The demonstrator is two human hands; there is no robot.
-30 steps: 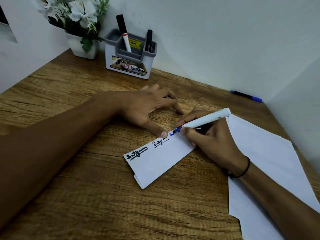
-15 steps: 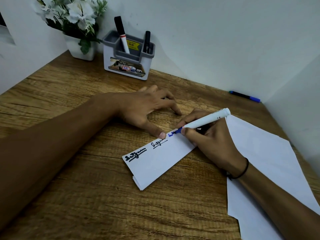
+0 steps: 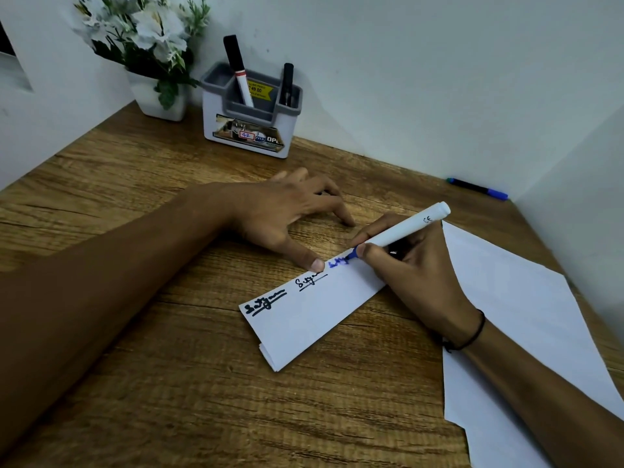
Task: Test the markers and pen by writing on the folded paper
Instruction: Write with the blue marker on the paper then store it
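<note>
The wood-grain surface (image 3: 169, 383) carries a folded paper (image 3: 314, 319) at its middle and a flat white sheet (image 3: 526, 315) on the right. Against the back wall stand a flower pot (image 3: 162, 99) and a grey-and-white pen holder (image 3: 250, 130). A blue-capped pen (image 3: 477, 188) lies in the far right corner.

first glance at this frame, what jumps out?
The right hand at centre, gripping a white marker whose blue tip writes on the folded paper, just past two black scribbles. The left hand pins the paper's far edge with its thumb. Behind, against the wall, a grey pen holder with two black-capped markers stands beside a pot of white flowers.
</note>
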